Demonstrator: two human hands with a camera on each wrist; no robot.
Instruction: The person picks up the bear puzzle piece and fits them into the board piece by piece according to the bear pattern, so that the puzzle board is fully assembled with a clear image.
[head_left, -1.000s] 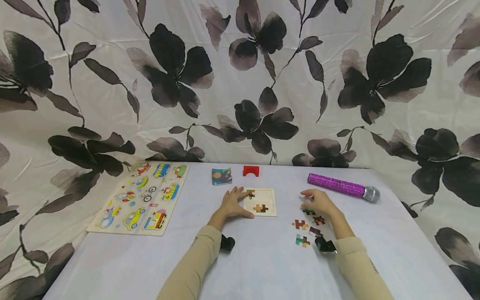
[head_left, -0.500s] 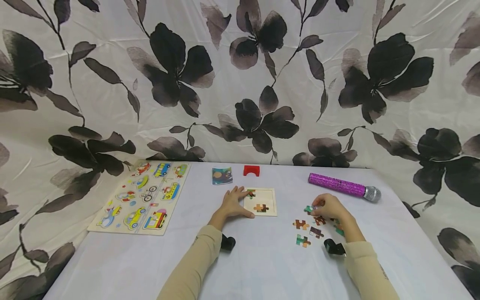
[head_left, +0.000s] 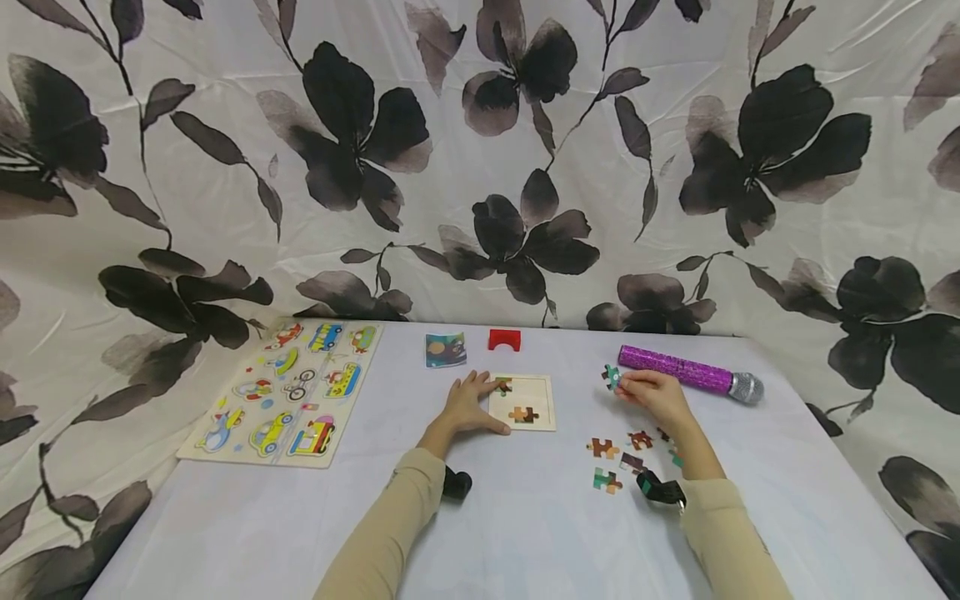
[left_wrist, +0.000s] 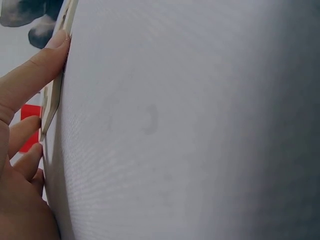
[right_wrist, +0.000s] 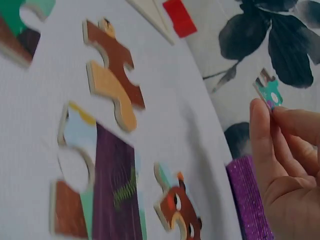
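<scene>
Your right hand (head_left: 660, 402) pinches the thin teal-printed jigsaw piece (head_left: 612, 377), right of the square pale wooden tray (head_left: 537, 395); left hand (head_left: 467, 407) spread against tray's left side. Piece: probably light, stiff; grip edges.

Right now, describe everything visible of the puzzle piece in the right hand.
The puzzle piece is thin, mostly teal, with a white spot, purple patch and brown end; its pale edge looks like wood or card. The right hand pinches and partly hides it, seemingly above the tabletop, near the handle end of the purple microphone.
</scene>
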